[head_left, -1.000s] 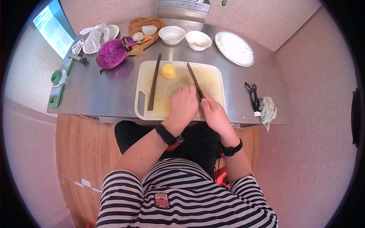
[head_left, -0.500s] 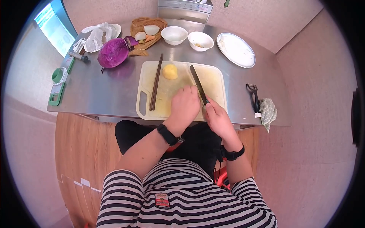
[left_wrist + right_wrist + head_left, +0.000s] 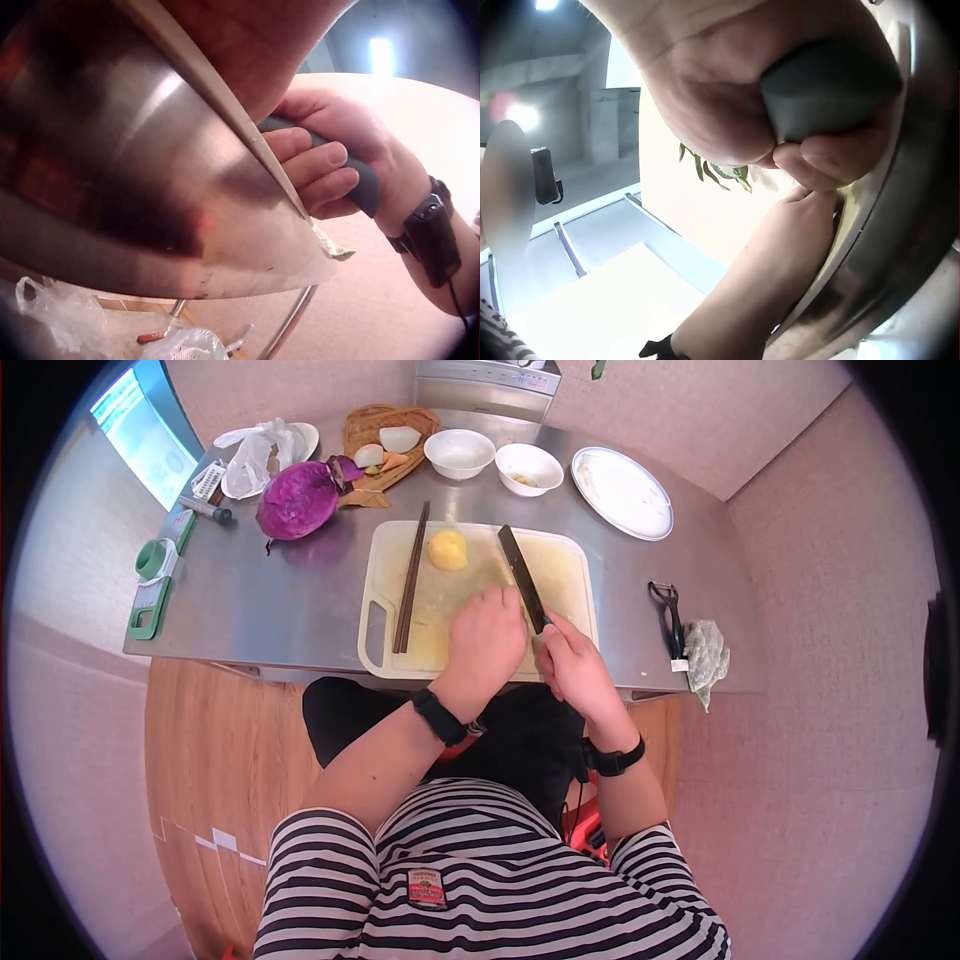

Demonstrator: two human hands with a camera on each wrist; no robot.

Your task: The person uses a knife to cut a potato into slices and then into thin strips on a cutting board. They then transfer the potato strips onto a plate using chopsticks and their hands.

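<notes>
A pale cutting board (image 3: 380, 575) lies at the table's near edge. My right hand (image 3: 578, 668) grips a knife (image 3: 522, 578), its dark blade pointing away over the board; in the right wrist view the grey-green knife handle (image 3: 829, 94) shows within the curled fingers. Beside the blade, my left hand (image 3: 487, 638) rests low over the board, knuckles up and fingers bent down. I cannot tell what is under its fingers. A yellow peeled potato piece (image 3: 447, 549) sits on the board's far part. Dark chopsticks (image 3: 412, 580) lie along its left side.
Behind the board stand a purple cabbage (image 3: 298, 500), a woven basket (image 3: 360, 430) with vegetable pieces, two white bowls (image 3: 459, 453) and an oval plate (image 3: 622, 492). A green grater (image 3: 150, 595) lies at the left edge. A black peeler (image 3: 668, 620) and patterned cloth (image 3: 706, 650) are right.
The knife and right hand have shifted slightly right of the left hand, most of it in the first half second. The left hand stays nearly in place; the view has tilted a little.
</notes>
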